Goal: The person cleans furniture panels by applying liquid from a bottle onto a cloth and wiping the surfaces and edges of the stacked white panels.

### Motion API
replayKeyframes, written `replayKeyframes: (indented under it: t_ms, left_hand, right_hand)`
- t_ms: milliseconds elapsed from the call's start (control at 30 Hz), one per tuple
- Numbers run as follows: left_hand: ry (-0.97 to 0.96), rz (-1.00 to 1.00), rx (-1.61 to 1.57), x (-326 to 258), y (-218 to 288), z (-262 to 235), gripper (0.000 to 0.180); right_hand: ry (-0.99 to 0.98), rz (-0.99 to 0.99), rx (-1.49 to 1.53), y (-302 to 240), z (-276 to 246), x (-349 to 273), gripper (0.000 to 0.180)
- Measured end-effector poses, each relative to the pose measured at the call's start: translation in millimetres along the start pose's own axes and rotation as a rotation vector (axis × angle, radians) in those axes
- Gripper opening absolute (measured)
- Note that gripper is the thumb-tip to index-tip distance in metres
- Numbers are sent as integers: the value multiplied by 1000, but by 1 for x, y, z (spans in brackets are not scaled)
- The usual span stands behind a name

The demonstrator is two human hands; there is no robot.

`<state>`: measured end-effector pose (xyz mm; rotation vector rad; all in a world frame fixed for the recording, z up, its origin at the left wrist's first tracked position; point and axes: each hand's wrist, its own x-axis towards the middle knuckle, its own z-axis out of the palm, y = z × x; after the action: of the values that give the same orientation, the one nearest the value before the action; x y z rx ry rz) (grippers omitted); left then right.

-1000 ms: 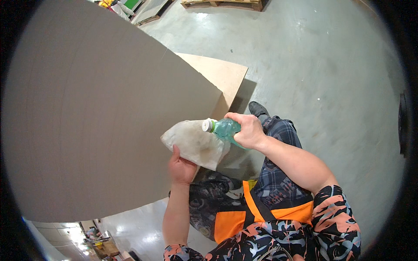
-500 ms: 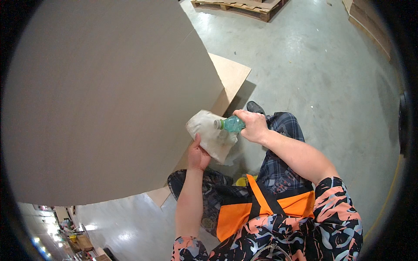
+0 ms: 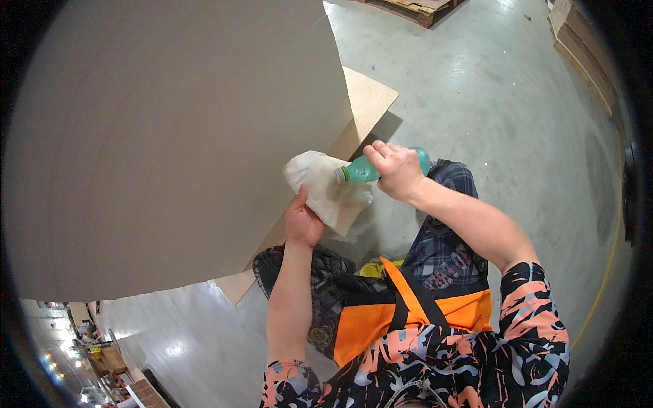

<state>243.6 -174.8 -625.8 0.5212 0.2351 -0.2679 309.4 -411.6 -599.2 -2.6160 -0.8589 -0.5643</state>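
A crumpled white cloth (image 3: 326, 187) lies over my left hand (image 3: 304, 221), whose thumb presses on its near edge. My right hand (image 3: 396, 168) is wrapped round a green plastic bottle (image 3: 364, 170), tilted on its side. The bottle's capped neck points left and sits at the cloth, close over its right part. Whether the neck touches the cloth I cannot tell. To the left of both hands stretches a large grey-brown sheet (image 3: 170, 149), with its edge near the cloth. A pale board (image 3: 371, 98) shows beneath it.
A wooden pallet (image 3: 425, 10) stands at the far edge of the view. Stacked brown boards (image 3: 585, 54) are at the far right. Something yellow (image 3: 371, 269) is on the floor between my legs. Shelves and boxes (image 3: 105, 360) appear at the lower left.
Both hands, with the cloth and bottle, sit slightly higher in view. The bottle has turned a little, and more of its body shows behind my right hand. The whole view has shifted slightly.
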Motion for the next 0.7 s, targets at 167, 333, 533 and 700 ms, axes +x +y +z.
replayKeyframes:
  t_ms: [167,333,533,700]
  left_hand:
    - [-21,-12,56,-1,-1,10,54]
    - [-10,-29,84,-1,0,15,54]
    - [-86,-59,56,-3,1,13,53]
    - [-69,-49,51,-5,4,11,53]
  right_hand:
    - [34,-107,-117,3,-17,19,31]
    - [30,-243,-232,1,-36,37,25]
    - [31,-351,-355,-1,-38,50,19]
    - [24,-406,-424,-11,-46,63,25]
